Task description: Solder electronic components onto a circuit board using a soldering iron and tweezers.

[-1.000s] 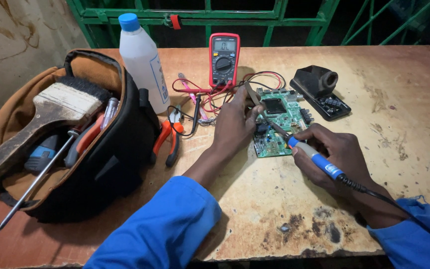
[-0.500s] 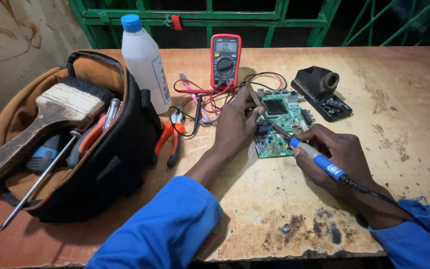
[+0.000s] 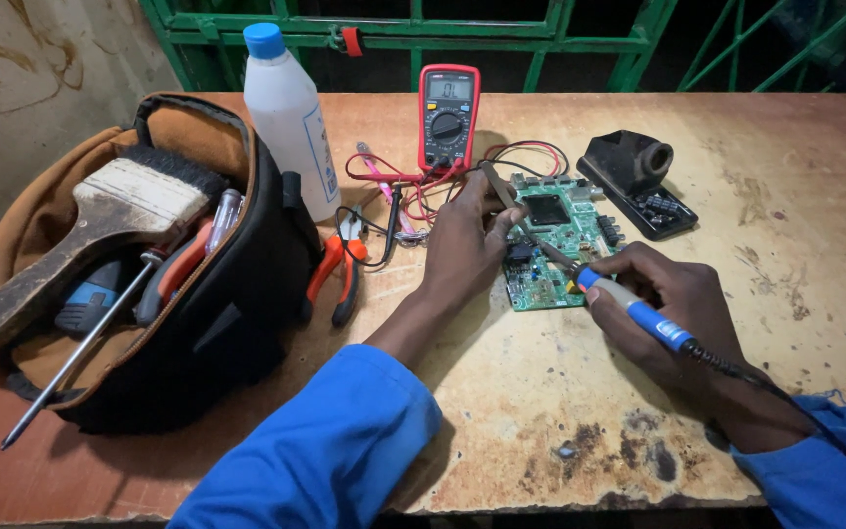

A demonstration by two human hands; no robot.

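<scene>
Worn, stained wooden table (image 3: 815,196); green metal grille (image 3: 540,29) behind; scuffed beige wall (image 3: 41,69) left

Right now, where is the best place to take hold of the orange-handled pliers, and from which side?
Grip the pliers by the two orange handles, which point toward the person. Come from the near table edge: the jaws end lies among the meter leads, between the tool bag and the left hand.

The desk (image 3: 815,245) carries one green circuit board (image 3: 555,245), one blue-handled soldering iron (image 3: 629,309), one red multimeter (image 3: 447,113), one white bottle (image 3: 291,122), one black iron stand (image 3: 638,181), one pair of orange pliers (image 3: 337,269) and one tool bag (image 3: 203,323) holding one paintbrush (image 3: 90,235).
</scene>
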